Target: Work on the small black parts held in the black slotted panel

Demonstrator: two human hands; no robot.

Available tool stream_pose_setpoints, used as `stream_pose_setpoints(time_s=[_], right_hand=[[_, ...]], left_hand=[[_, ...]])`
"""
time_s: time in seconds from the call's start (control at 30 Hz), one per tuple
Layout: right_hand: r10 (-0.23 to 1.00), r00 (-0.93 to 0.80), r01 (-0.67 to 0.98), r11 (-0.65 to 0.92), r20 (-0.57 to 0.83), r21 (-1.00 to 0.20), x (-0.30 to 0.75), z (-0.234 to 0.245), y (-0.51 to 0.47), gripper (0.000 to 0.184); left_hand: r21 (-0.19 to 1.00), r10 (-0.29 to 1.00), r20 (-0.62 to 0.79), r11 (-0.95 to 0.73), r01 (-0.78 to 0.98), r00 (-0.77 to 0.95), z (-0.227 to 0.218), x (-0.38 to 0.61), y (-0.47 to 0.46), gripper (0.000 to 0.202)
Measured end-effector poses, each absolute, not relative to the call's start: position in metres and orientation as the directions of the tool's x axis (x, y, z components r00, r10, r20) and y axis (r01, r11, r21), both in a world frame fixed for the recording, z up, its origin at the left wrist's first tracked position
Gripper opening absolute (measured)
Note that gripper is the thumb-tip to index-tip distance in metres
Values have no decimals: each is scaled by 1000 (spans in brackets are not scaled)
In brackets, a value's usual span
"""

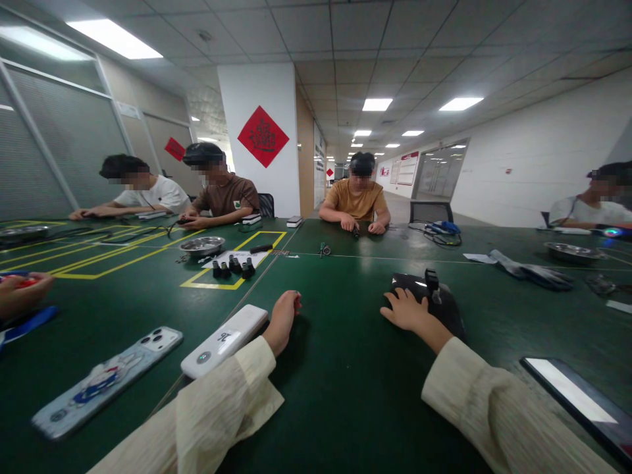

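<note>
My left hand [282, 319] rests on the green table [345, 368] with its fingers curled in, beside a white power bank [224, 340]; I cannot see anything in it. My right hand [407, 311] lies flat with fingers spread on a black glossy device [434, 299] that has a small black part standing on top. Both arms wear cream sleeves.
A phone in a patterned case [106, 382] lies at the left, a dark phone [577, 398] at the right. Farther off are small black parts [232, 267] in a yellow-taped box, metal bowls [201, 245], grey gloves [530, 270]. Several other people sit around the table; another person's hand [22, 293] is at the left edge.
</note>
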State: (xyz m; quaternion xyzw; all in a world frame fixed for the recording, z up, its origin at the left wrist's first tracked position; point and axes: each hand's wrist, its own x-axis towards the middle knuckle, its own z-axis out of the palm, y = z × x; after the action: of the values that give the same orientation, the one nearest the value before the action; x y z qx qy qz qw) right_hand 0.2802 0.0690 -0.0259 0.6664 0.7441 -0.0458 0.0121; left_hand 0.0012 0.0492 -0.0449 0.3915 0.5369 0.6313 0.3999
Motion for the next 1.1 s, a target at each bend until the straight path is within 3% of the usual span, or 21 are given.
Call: stream_pose_setpoints(time_s=[0.23, 0.83, 1.1], right_hand=[[993, 54, 996, -61, -108, -62, 324, -29, 92, 53], [889, 457, 890, -457, 35, -16, 407, -49, 99, 48], [858, 510, 860, -511, 61, -15, 412, -53, 98, 46]], left_hand=[[992, 932, 78, -109, -69, -354, -46, 0, 48, 20], [993, 930, 84, -107, -45, -358, -43, 2, 46, 18], [992, 931, 96, -117, -40, -352, -40, 3, 42, 16]])
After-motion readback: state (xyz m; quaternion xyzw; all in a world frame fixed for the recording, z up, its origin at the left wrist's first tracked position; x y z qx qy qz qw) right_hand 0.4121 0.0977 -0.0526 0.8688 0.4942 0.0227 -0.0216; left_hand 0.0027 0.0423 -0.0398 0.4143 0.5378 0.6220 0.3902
